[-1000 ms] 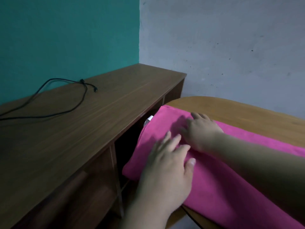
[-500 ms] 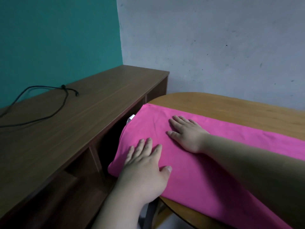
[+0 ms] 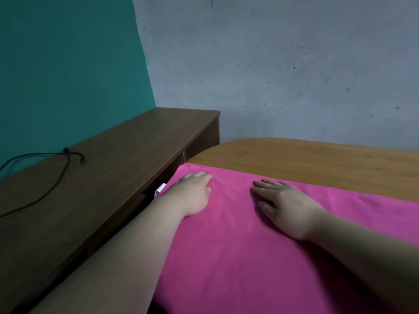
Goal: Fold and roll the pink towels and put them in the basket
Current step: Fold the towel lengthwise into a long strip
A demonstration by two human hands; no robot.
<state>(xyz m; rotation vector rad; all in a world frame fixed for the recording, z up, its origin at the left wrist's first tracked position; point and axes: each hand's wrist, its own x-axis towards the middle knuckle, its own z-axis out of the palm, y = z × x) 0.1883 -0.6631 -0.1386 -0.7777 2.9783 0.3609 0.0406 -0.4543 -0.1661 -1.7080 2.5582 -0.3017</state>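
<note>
Head view: a pink towel (image 3: 260, 245) lies spread across the rounded wooden desk (image 3: 317, 159), reaching its left edge. The left hand (image 3: 192, 193) and right hand (image 3: 283, 207) press flat on it, fingers straight, grasping nothing.

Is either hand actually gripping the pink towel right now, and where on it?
Nothing is gripped. The left hand and the right hand both lie flat on top of the pink towel, fingers straight.

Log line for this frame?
left hand: flat on pink towel | right hand: flat on pink towel | basket: not visible
</note>
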